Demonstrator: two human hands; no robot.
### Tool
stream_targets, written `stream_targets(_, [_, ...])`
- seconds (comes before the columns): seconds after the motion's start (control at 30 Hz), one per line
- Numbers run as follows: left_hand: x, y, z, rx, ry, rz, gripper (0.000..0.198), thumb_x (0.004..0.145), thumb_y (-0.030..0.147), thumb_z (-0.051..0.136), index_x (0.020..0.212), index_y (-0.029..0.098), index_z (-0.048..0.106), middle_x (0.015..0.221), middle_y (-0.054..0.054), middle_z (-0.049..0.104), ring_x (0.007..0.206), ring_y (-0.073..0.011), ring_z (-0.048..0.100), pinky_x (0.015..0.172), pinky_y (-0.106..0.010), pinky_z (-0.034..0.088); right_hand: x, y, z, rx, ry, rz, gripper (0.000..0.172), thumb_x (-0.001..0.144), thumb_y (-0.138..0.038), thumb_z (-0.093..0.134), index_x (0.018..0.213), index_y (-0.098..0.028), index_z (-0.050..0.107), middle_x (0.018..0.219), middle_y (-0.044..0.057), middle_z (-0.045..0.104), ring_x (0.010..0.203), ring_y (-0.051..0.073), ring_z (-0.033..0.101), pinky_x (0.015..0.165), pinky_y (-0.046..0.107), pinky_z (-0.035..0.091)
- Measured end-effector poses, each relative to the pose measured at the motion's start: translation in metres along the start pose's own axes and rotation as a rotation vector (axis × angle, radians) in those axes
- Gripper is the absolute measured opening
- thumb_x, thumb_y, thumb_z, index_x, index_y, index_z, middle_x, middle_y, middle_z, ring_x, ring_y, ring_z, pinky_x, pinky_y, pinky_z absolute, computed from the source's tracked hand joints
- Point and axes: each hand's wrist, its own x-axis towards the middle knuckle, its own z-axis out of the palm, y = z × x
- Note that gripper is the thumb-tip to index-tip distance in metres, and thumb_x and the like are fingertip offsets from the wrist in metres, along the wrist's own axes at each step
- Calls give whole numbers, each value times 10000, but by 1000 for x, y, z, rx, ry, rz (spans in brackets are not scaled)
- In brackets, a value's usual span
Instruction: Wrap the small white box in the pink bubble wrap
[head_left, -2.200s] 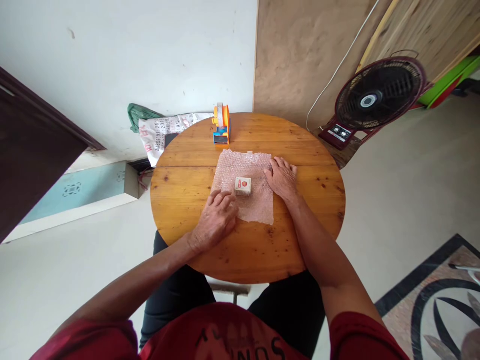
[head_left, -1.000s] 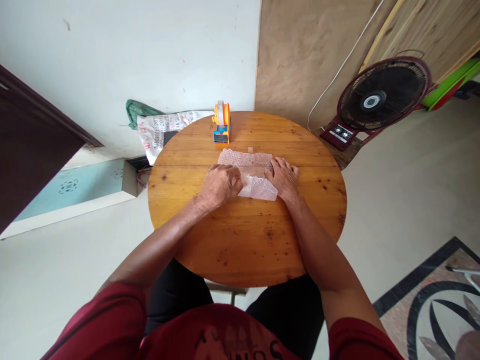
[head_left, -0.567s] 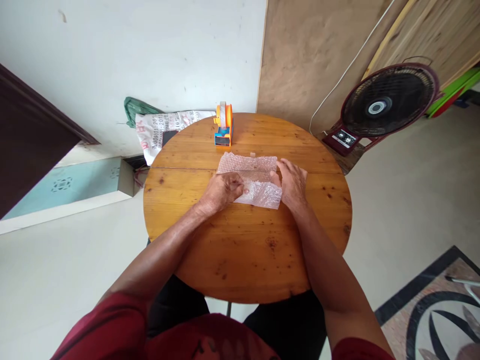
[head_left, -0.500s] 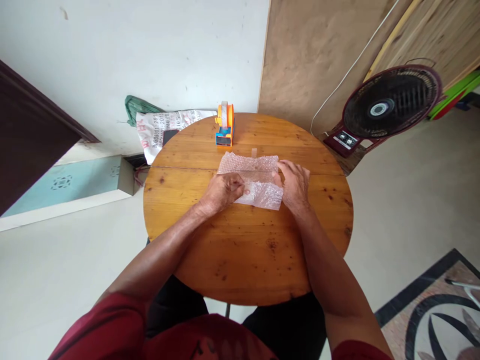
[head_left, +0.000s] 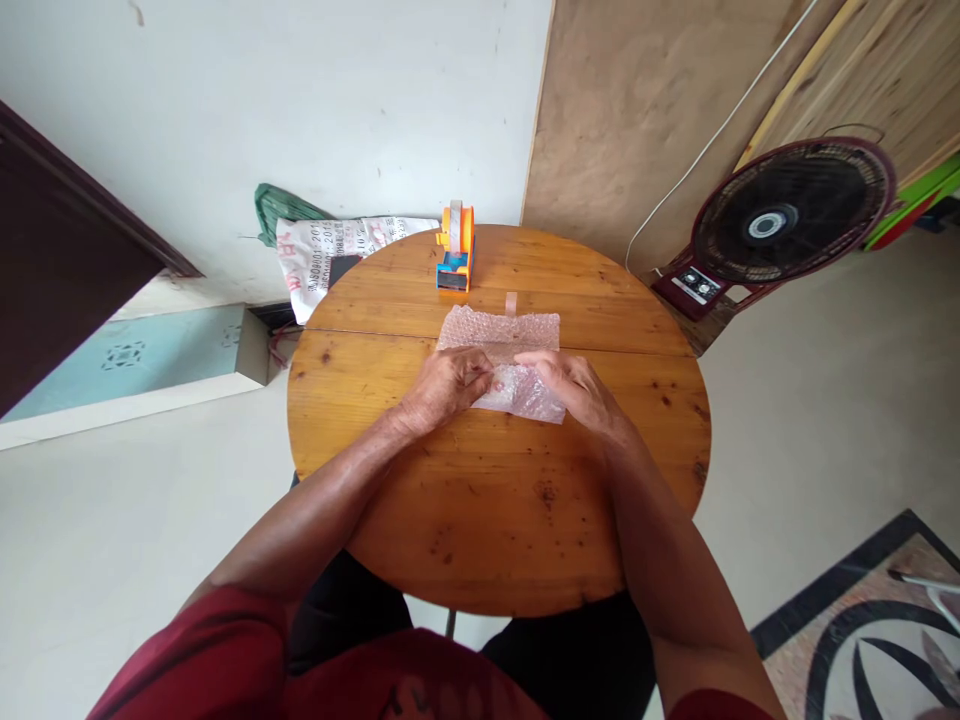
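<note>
A pinkish sheet of bubble wrap lies on the round wooden table, its near half folded over toward the far side. The small white box seen earlier is hidden under the fold. My left hand pinches the left end of the fold, fingers closed on the wrap. My right hand lies on top of the folded part with fingers curled, pressing it down. A short strip of clear tape sticks up at the sheet's far edge.
An orange and blue tape dispenser stands at the table's far edge. A printed sack and green bag lie against the wall behind. A dark red floor fan stands at the right.
The near half of the wrap was folded over the small box, hiding it. My right hand has since slid from the sheet's right edge onto the fold. My left hand stays at the left end.
</note>
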Motion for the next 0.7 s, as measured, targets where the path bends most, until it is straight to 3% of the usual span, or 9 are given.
stream_targets(0.1, [0, -1, 0, 15, 2, 49, 133, 880, 195, 585, 789, 163, 676, 791, -26, 696, 733, -132, 620, 694, -241, 447, 1, -1, 2, -26, -10, 56, 355, 837, -427, 657, 1146, -257, 702, 1164, 37, 728, 1057, 245, 668, 900, 357, 506])
stream_targets(0.27, [-1, -1, 1, 13, 3, 95, 151, 898, 173, 555, 786, 163, 656, 778, -19, 679, 735, -127, 609, 709, -239, 444, 8, 7, 14, -69, 48, 67, 179, 795, -317, 649, 913, -204, 723, 835, 14, 727, 739, 177, 641, 704, 297, 477])
stream_targets(0.4, [-1, 0, 0, -20, -9, 73, 154, 901, 168, 546, 806, 163, 668, 782, -14, 685, 724, -119, 608, 700, -231, 438, 10, 13, 20, -34, 100, 67, 147, 799, -329, 629, 782, -201, 699, 770, 10, 714, 699, 163, 613, 673, 285, 449])
stream_targets(0.7, [-3, 3, 0, -67, -52, -49, 178, 912, 226, 543, 808, 153, 668, 722, -9, 667, 635, -106, 560, 616, -220, 406, 9, 12, 23, -55, 114, 58, 156, 784, -332, 621, 710, -201, 661, 685, -7, 654, 635, 142, 549, 623, 273, 410])
